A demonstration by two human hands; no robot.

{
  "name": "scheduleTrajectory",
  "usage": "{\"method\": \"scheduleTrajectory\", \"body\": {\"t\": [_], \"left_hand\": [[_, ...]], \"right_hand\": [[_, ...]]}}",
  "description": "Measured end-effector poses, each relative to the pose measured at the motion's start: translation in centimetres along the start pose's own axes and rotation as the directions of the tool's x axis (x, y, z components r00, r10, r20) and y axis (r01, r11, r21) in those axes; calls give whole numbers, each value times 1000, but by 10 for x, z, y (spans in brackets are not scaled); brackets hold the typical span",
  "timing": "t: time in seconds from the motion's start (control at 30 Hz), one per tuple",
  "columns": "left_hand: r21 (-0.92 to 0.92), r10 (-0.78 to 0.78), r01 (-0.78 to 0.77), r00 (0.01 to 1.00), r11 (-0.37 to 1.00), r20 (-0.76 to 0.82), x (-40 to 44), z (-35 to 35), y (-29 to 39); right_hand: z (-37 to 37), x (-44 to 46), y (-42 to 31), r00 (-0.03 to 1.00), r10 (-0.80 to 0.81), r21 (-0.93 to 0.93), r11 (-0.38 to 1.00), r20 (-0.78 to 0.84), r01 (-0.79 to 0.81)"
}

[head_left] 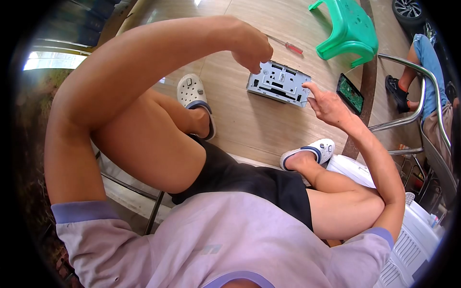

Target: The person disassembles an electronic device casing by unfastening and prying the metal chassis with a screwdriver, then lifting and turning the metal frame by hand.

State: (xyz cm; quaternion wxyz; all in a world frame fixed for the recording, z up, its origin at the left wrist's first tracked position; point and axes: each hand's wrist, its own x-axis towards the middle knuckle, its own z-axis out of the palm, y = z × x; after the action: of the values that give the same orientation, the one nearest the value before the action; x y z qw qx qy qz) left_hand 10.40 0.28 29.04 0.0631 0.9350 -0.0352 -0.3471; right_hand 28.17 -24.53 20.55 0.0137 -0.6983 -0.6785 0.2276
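The tiled floor (230, 120) is viewed through a single camera worn on a seated person's head, aimed forward and steeply down. The wearer's collar (237, 276) and pale shirt (225, 240) are caught nearest the lens, along the bottom edge, with the bare thighs (149, 149) spread across the middle. The left hand (252, 50) and right hand (330, 106) are framed farther off, in the upper half, around a metal unit (281, 82) seen mostly from above. A wide field is taken in: lines are bowed, and the corners are rounded off in black. A green stool (348, 29) is cropped at the top; a car wheel (408, 8) is clipped at upper right.
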Motion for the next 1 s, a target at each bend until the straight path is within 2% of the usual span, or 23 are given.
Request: {"method": "scheduleTrajectory", "body": {"t": [0.23, 0.33, 0.53, 0.63, 0.73, 0.83, 0.93, 1.0], "left_hand": [[-17, -20, 20, 1000, 1000, -14, -3, 1, 0], [-14, -22, 22, 1000, 1000, 3, -2, 1, -2], [-24, -24, 24, 1000, 999, -20, -2, 2, -1], [-18, -11, 11, 1000, 1000, -21, -3, 0, -2], [4, -12, 12, 1000, 1000, 8, -1, -3, 1], [1, -11, 11, 1000, 1000, 5, -2, -5, 2], [0, -15, 15, 1000, 1000, 7, -1, -6, 3], [-1, -15, 15, 1000, 1000, -3, -1, -5, 2]], "right_hand": [[-4, 5, 6, 994, -110, 56, 992, -18, 111], [-5, 6, 9, 989, -141, 61, 988, 35, 138], [-2, 2, 12, 996, -80, 83, 993, -29, 83], [-8, -2, 7, 999, 45, 56, 997, 29, -46], [-3, -4, 8, 999, 45, 26, 999, -15, -44], [-7, -3, -5, 992, 104, 27, 994, 66, -106], [1, -2, -3, 989, -120, 85, 988, -90, 128], [2, -1, -2, 989, -133, 92, 986, -70, 139]]}}
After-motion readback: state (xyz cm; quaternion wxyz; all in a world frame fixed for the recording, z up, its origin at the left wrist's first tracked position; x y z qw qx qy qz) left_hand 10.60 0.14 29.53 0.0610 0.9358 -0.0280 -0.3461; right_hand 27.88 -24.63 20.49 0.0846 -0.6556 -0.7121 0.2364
